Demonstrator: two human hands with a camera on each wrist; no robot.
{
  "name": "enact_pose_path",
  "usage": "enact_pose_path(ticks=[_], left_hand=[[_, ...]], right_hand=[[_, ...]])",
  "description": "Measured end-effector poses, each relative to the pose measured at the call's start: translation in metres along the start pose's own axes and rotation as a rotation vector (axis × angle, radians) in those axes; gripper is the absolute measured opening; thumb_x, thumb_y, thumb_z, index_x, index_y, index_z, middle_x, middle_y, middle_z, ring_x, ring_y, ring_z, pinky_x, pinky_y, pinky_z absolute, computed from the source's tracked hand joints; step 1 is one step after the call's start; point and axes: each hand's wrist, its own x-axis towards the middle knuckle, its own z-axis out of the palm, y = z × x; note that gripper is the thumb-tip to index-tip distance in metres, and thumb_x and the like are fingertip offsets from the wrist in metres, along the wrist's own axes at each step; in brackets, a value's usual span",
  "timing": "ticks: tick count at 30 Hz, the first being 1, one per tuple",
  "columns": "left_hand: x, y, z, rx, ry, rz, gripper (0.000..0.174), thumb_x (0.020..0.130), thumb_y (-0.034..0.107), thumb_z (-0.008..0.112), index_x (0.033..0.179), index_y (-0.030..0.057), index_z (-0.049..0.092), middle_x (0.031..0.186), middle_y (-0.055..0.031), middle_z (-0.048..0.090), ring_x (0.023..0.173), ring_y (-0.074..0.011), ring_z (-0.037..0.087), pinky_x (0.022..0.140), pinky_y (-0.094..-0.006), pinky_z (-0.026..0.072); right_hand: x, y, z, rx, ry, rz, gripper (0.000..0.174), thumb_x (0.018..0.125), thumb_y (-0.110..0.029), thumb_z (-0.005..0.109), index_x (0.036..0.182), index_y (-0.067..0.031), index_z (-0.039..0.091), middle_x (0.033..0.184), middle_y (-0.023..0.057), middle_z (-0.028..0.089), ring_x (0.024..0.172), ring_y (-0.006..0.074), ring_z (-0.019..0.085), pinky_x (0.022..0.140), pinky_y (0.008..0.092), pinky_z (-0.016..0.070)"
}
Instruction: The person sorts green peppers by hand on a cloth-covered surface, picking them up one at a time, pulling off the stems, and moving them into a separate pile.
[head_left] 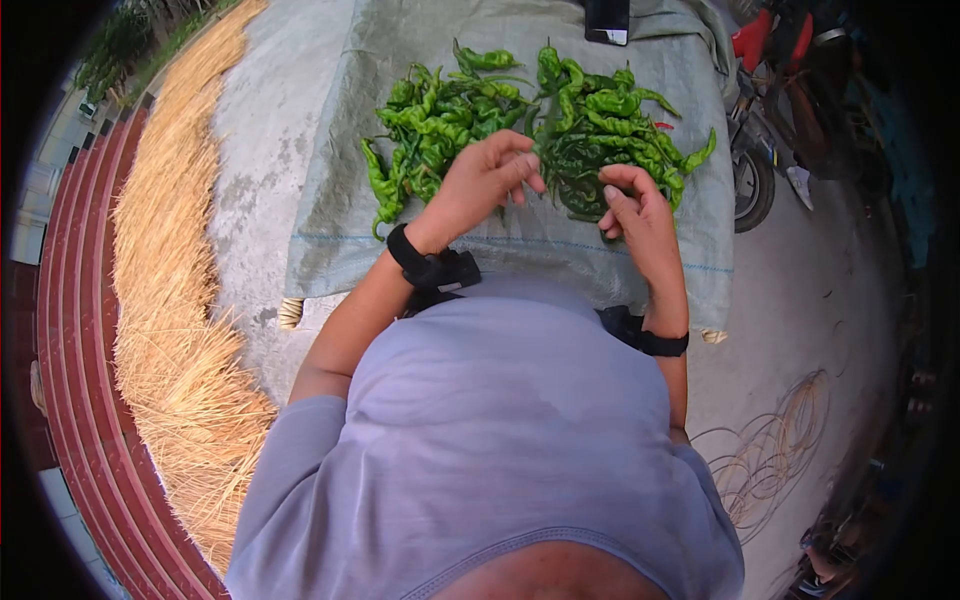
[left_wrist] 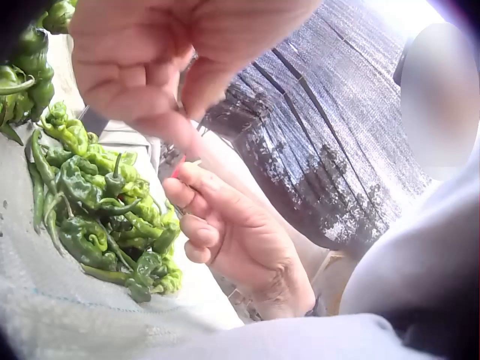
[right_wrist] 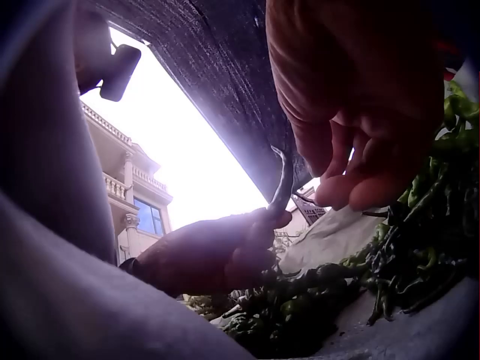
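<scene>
Under the hands lie heaps of wrinkled green peppers on a pale woven sheet. My left hand is over the front of the heaps; in the right wrist view it pinches a thin, curved pepper that points upward. Just to the right, my right hand hovers with thumb and fingers bent toward each other. In the left wrist view, a small red and pale thing shows right at the right hand's fingertips; I cannot tell what it is. A second heap lies beyond the right hand.
A dark phone-like object sits at the sheet's far edge. To the right stands a motorcycle with a dark wheel, and loops of cord lie on the concrete. A band of straw runs beside red steps on the left.
</scene>
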Motion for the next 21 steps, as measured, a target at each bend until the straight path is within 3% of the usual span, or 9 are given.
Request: enact_pose_path(ticks=[3,4,6,9,12,14,16,19,21], left_hand=[[0.003,0.001,-0.004,-0.107,0.388,0.089,0.038,0.102,0.017,0.054,0.136,0.0017,0.046,0.105,-0.0063,0.071,0.070,-0.0066,0.058,0.060,-0.0195,0.0436],[0.000,0.005,0.001,-0.171,0.498,0.130,0.049,0.100,0.014,0.055,0.145,0.0025,0.037,0.107,-0.0081,0.071,0.073,-0.0083,0.061,0.060,-0.0205,0.0454],[-0.004,0.008,0.009,0.012,0.529,0.189,0.056,0.099,0.013,0.058,0.148,0.0042,0.034,0.115,-0.0094,0.067,0.076,-0.0099,0.063,0.060,-0.0217,0.0468],[0.001,-0.004,0.004,0.101,0.539,0.192,0.059,0.096,0.010,0.060,0.150,0.0090,0.036,0.129,-0.0094,0.052,0.086,-0.0118,0.066,0.061,-0.0232,0.0485],[0.004,-0.013,0.002,0.128,0.544,0.265,0.047,0.095,0.008,0.058,0.141,0.0091,0.046,0.119,-0.0061,0.053,0.089,-0.0108,0.065,0.062,-0.0228,0.0480],[0.000,-0.013,0.004,0.089,0.511,0.284,0.037,0.096,0.007,0.057,0.133,0.0087,0.054,0.107,-0.0033,0.058,0.090,-0.0100,0.064,0.064,-0.0225,0.0477],[-0.003,-0.006,0.006,0.086,0.470,0.280,0.029,0.097,0.006,0.055,0.126,0.0081,0.057,0.103,-0.0019,0.060,0.088,-0.0094,0.064,0.067,-0.0226,0.0476],[-0.005,-0.003,0.009,0.033,0.315,0.257,0.024,0.098,0.005,0.052,0.121,0.0074,0.059,0.107,-0.0014,0.062,0.086,-0.0086,0.063,0.071,-0.0229,0.0476],[-0.003,-0.002,0.012,-0.013,0.193,0.245,0.024,0.097,0.003,0.051,0.120,0.0056,0.059,0.107,-0.0030,0.064,0.083,-0.0087,0.062,0.071,-0.0233,0.0485]], right_hand=[[0.012,-0.006,0.003,-0.484,0.118,-0.150,0.031,0.094,-0.015,0.062,0.124,-0.0092,0.059,0.117,0.0072,0.063,0.072,0.0181,0.065,0.067,0.0314,0.0513],[0.019,-0.002,0.004,-0.620,0.162,-0.256,0.032,0.092,-0.015,0.062,0.124,-0.0106,0.059,0.119,0.0083,0.062,0.076,0.0221,0.065,0.070,0.0344,0.0515],[0.032,0.007,0.009,-0.889,0.251,-0.472,0.034,0.090,-0.015,0.064,0.123,-0.0134,0.060,0.121,0.0105,0.060,0.084,0.0301,0.066,0.075,0.0404,0.0519],[0.045,0.004,0.021,-0.925,0.250,-0.344,0.032,0.088,-0.017,0.064,0.121,-0.0166,0.063,0.118,0.0100,0.062,0.094,0.0355,0.065,0.077,0.0440,0.0514],[0.057,0.018,0.020,-1.034,0.103,-0.228,0.024,0.089,-0.020,0.066,0.112,-0.0193,0.069,0.112,0.0077,0.064,0.093,0.0331,0.066,0.076,0.0420,0.0514],[0.054,0.018,0.018,-0.933,0.168,-0.256,0.019,0.088,-0.023,0.067,0.106,-0.0194,0.072,0.108,0.0062,0.065,0.092,0.0319,0.066,0.075,0.0415,0.0511],[0.045,0.012,0.017,-0.844,0.256,-0.286,0.015,0.089,-0.027,0.067,0.096,-0.0171,0.076,0.101,0.0065,0.064,0.085,0.0275,0.065,0.073,0.0387,0.0504],[0.036,-0.003,0.006,-0.671,0.372,-0.249,0.016,0.089,-0.026,0.068,0.097,-0.0145,0.076,0.095,0.0067,0.061,0.080,0.0233,0.063,0.073,0.0356,0.0497],[0.037,-0.002,0.000,-0.456,0.431,-0.316,0.018,0.092,-0.024,0.069,0.096,-0.0078,0.076,0.091,0.0039,0.060,0.068,0.0130,0.058,0.062,0.0285,0.0495]])
